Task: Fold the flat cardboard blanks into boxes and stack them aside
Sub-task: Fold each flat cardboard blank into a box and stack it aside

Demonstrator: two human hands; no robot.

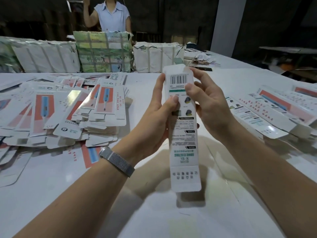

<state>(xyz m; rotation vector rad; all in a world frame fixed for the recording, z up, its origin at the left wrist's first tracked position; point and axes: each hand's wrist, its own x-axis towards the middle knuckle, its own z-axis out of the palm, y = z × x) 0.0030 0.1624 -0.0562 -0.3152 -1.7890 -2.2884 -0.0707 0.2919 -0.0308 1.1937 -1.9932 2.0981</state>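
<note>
A long narrow white cardboard blank [184, 140] with a barcode near its far end and printed text stands lengthwise above the table, held in both hands. My left hand [154, 117] grips its left edge, thumb across the printed face. My right hand [205, 103] grips the right edge near the barcode, thumb on the face and fingers curled behind. The flap at the near end hangs free. A large heap of flat blanks [65, 114] with red and blue prints lies at the left. More long cartons [267, 112] lie at the right.
The white table [171, 217] stretches in front of me. Wrapped, strapped bundles [103, 52] line its far edge. A person in a light shirt [113, 14] stands behind them. A scrap pile [200, 59] lies at the far right, a dark table [288, 50] beyond.
</note>
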